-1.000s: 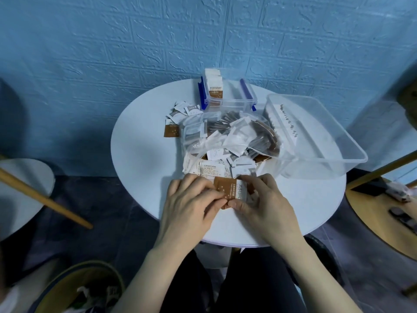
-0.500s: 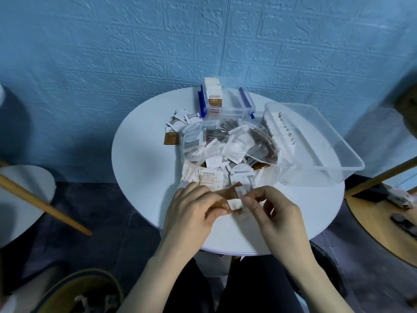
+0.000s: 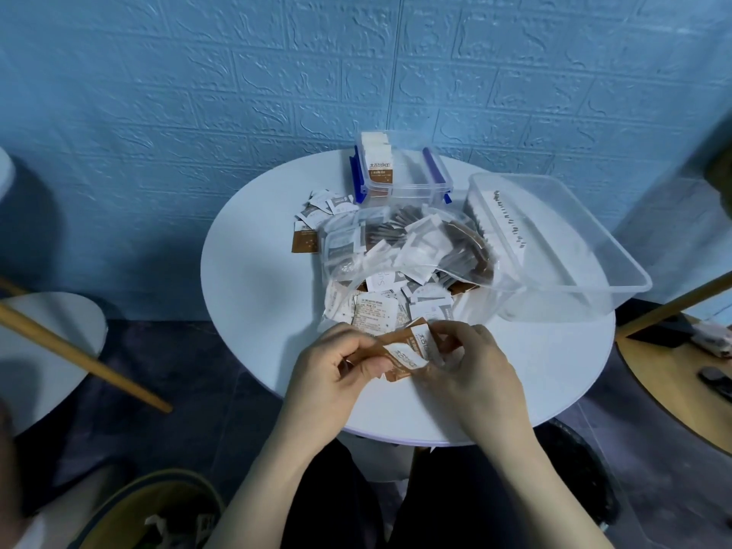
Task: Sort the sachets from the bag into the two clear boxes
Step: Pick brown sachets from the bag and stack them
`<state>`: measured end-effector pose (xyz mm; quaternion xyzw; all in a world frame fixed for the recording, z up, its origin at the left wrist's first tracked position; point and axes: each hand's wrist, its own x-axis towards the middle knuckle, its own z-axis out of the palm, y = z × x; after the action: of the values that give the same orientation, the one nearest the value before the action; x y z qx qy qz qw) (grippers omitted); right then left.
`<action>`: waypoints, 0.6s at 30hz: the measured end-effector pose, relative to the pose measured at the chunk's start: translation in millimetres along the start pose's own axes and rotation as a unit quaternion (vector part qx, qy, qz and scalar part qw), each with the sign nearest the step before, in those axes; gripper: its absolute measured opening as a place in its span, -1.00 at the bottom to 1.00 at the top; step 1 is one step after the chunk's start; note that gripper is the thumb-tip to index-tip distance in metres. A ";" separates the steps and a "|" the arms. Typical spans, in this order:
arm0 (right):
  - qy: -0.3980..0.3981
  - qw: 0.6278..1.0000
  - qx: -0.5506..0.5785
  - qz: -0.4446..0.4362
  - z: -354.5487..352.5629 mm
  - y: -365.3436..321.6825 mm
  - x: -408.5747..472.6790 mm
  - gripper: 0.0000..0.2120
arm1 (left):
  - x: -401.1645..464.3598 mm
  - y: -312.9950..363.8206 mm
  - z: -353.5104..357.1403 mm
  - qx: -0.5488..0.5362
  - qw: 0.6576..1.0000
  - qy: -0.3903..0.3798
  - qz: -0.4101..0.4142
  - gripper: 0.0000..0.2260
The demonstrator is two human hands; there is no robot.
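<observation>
A clear plastic bag point(image 3: 400, 251) full of white and brown sachets lies open in the middle of the round white table point(image 3: 257, 295). My left hand point(image 3: 336, 374) and my right hand point(image 3: 467, 366) together pinch a small bunch of brown-and-white sachets point(image 3: 408, 350) just above the table's near edge. A small clear box with blue clips point(image 3: 400, 174) stands at the back with upright brown-and-white sachets in its left end. A large clear box point(image 3: 554, 239) sits at the right and looks bare inside.
Loose white and brown sachets point(image 3: 317, 215) lie on the table left of the small box. A wooden pole point(image 3: 83, 358) crosses the lower left over a second white table point(image 3: 51, 350). A wooden table point(image 3: 681, 378) stands at the right.
Both hands have lifted the brown-and-white sachets off the table near the bag's mouth and drawn them slightly towards me. The bunch is now tilted between the fingers.
</observation>
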<state>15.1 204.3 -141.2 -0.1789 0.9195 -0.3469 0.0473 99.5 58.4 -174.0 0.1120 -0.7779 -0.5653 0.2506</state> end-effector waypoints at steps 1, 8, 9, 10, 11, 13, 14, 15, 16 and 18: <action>0.000 1.000 -0.005 0.006 -0.3 -0.5 -0.2 -0.65 | -0.3 -0.1 0.3 -0.006 1.000 -0.002 -0.006 -0.82; -0.031 0.999 0.012 0.028 -7.5 0.6 5.1 -0.82 | -2.0 2.7 6.2 -0.038 0.999 0.000 -0.015 -0.85; -0.030 0.999 0.020 0.026 -7.3 1.1 5.1 -0.83 | -1.7 2.8 6.9 -0.033 0.999 0.001 -0.011 -0.86; -0.029 0.999 0.035 0.025 -6.9 1.3 4.7 -0.82 | -1.3 2.6 7.1 -0.023 1.000 0.004 -0.006 -0.86; -0.029 0.998 0.054 0.021 -6.7 1.5 4.0 -0.82 | -0.7 1.5 7.0 -0.009 1.000 0.007 0.001 -0.84; -0.027 0.995 0.098 0.001 -5.9 3.1 2.5 -0.81 | 0.3 -0.6 6.1 0.008 1.000 0.012 0.008 -0.76; -0.028 0.992 0.126 -0.014 -5.6 4.0 1.7 -0.80 | 0.2 -0.4 5.8 0.005 1.000 0.014 0.008 -0.74; -0.030 0.986 0.161 -0.031 -5.2 4.7 0.5 -0.80 | -0.2 -0.2 5.8 -0.006 1.000 0.012 0.006 -0.72; -0.033 0.978 0.202 -0.047 -4.9 4.8 -1.2 -0.78 | -0.7 0.4 6.0 -0.021 1.000 0.007 -0.001 -0.72; -0.041 0.956 0.280 -0.079 -4.2 4.8 -5.0 -0.74 | -1.9 1.4 6.1 -0.051 0.998 -0.005 -0.026 -0.71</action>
<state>17.4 212.0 -141.4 -0.2445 0.7657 -0.5855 0.1057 98.1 64.7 -174.6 0.1163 -0.7458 -0.6114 0.2374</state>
